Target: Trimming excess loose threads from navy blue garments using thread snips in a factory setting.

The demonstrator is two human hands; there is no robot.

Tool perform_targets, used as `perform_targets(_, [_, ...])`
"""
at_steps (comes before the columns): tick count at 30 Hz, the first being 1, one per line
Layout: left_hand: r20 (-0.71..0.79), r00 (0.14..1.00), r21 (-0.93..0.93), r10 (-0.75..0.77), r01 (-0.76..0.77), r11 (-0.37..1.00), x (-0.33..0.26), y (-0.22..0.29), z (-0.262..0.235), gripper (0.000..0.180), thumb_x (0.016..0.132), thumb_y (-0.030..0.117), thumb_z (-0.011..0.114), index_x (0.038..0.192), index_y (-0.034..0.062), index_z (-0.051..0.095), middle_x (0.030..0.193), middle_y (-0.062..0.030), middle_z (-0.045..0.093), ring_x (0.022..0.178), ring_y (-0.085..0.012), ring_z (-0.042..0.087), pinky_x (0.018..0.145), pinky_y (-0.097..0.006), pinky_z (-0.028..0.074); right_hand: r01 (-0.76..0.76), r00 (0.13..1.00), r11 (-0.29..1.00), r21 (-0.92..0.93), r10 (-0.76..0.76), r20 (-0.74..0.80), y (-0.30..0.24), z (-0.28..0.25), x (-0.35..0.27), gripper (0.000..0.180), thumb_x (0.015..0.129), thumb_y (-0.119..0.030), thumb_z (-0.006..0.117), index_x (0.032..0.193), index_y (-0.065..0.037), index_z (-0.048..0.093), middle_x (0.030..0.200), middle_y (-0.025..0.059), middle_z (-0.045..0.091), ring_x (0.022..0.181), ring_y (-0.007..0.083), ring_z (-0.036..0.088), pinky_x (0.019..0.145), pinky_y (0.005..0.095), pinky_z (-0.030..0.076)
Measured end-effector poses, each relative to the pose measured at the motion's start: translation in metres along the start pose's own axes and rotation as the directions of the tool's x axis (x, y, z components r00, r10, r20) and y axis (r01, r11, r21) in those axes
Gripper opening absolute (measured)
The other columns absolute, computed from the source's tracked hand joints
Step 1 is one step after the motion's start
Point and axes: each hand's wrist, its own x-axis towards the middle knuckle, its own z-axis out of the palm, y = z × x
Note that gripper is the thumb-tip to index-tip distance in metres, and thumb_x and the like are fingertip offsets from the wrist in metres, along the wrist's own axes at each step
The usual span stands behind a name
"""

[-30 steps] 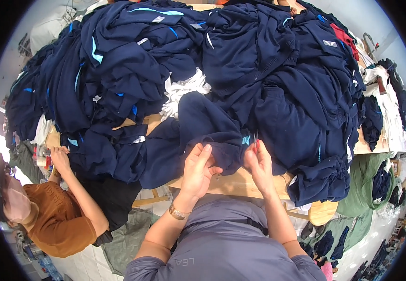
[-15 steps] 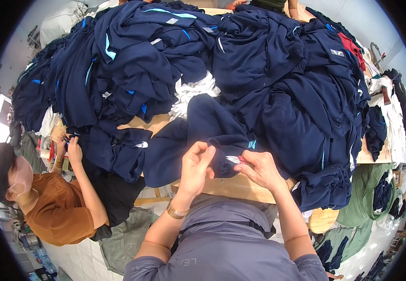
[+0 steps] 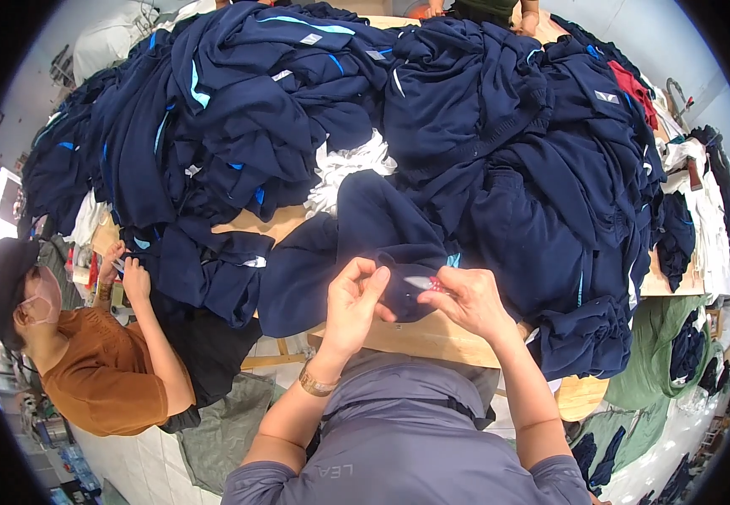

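A navy garment (image 3: 382, 215) lies in front of me, its near end lifted over the table's edge. My left hand (image 3: 352, 305) is closed in a pinch on that fabric, thumb against the fingers. Close by on the right, my right hand (image 3: 476, 301) grips small thread snips (image 3: 420, 283) with a red handle and a pale blade. The blade points left, toward the pinched cloth and a short way from my left fingers. A light blue patch (image 3: 453, 260) shows on the cloth just above my right hand.
Navy garment heaps rise at the left (image 3: 255, 109) and right (image 3: 474, 93), with white strips (image 3: 348, 172) between them. The wooden table edge (image 3: 424, 341) is near my waist. A brown-shirted co-worker (image 3: 112, 370) handles navy cloth at left. Green sheeting (image 3: 655, 337) hangs at right.
My right hand has shifted slightly, and the snips' blade now lies more plainly against the dark cloth. The left hand has hardly moved. The co-worker's head and hands have shifted a little.
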Motion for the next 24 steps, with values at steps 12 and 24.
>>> perform_targets(12, [-0.027,0.988,-0.382,-0.154,0.132,0.915,-0.009,-0.007,0.019,0.009,0.094,0.017,0.046,0.094,0.0079,0.047,0.078,-0.0016,0.056,0.077,-0.0119,0.060,0.087,-0.039,0.050,-0.104,0.977,0.900,0.423,0.173,-0.127,-0.008,0.029,0.001,0.021,0.074,0.004,0.064,0.094,-0.002,0.061,0.075,0.0076,0.064,0.068,0.0049,0.057,0.059,0.0212,0.046])
perform_targets(24, [0.001,0.988,-0.602,-0.151,0.122,0.789,-0.013,-0.019,0.018,0.015,0.095,0.016,0.044,0.082,0.0113,0.050,0.071,0.0016,0.054,0.068,-0.0094,0.056,0.092,-0.043,0.046,-0.166,0.956,0.843,0.511,0.265,-0.126,-0.018,0.032,-0.008,0.029,0.074,0.007,0.058,0.101,-0.002,0.061,0.087,0.0100,0.065,0.077,0.0092,0.062,0.062,0.0221,0.047])
